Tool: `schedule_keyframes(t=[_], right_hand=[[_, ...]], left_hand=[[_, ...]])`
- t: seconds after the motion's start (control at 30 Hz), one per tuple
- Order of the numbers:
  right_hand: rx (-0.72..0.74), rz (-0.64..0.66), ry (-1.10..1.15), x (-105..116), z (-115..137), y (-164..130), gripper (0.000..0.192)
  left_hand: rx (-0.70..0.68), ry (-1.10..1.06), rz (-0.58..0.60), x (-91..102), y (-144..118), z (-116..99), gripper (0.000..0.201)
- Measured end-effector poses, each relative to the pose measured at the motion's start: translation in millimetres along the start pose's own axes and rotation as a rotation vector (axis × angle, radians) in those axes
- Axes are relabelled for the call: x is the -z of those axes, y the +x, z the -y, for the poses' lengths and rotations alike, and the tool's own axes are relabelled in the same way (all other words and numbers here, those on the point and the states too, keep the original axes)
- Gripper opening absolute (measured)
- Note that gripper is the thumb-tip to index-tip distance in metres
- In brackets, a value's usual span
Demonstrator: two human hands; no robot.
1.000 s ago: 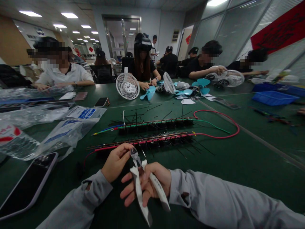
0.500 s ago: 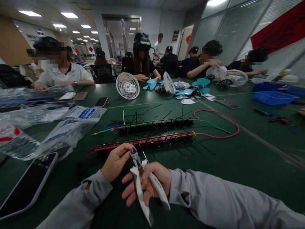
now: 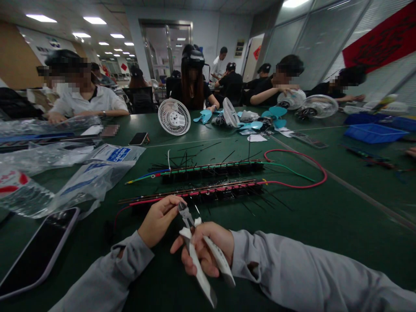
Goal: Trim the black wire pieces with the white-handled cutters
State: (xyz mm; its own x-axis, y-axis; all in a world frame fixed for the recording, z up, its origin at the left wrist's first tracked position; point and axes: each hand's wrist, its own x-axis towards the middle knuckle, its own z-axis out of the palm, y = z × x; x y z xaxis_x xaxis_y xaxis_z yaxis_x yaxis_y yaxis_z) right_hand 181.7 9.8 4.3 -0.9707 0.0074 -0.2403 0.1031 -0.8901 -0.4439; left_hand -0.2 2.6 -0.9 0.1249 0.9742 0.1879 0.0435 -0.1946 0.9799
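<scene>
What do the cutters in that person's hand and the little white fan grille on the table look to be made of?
The cutters: dull grey metal head, by its sheen; the handles look sleeved in white plastic or rubber, matte and smooth. The right hand grips them. The fan grille: probably moulded white plastic, judging by its even colour and thin, uniform ribs.

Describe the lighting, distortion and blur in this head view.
Head view: even light from the ceiling panels, which blow out to white; soft shadows only. Wide-angle lens bends the edges, stretching the phone and the sleeve of the right hand. Cutters and left hand are fairly sharp; the fan is softer. Faces are pixelated.
</scene>
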Motion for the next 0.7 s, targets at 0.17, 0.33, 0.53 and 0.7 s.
schedule_keyframes(t=[0.17, 0.33, 0.53, 0.7], right_hand=[[-0.019, -0.031, 0.026, -5.2, 2.0, -2.7, 0.032], [-0.052, -0.052, 0.021, -8.7, 3.6, -4.9, 0.025], [-0.070, -0.069, 0.017, -9.9, 4.0, -5.0, 0.023], [-0.078, -0.069, 0.018, -9.9, 3.7, -4.5, 0.021]], left_hand=[[-0.006, 0.012, -0.002, 0.1, 0.2, -1.0, 0.013], [-0.004, 0.000, -0.007, -1.0, 0.0, -2.6, 0.013], [-0.017, -0.005, 0.006, -0.6, 0.2, -1.9, 0.011], [-0.019, -0.011, 0.011, -1.0, 0.2, -2.0, 0.011]])
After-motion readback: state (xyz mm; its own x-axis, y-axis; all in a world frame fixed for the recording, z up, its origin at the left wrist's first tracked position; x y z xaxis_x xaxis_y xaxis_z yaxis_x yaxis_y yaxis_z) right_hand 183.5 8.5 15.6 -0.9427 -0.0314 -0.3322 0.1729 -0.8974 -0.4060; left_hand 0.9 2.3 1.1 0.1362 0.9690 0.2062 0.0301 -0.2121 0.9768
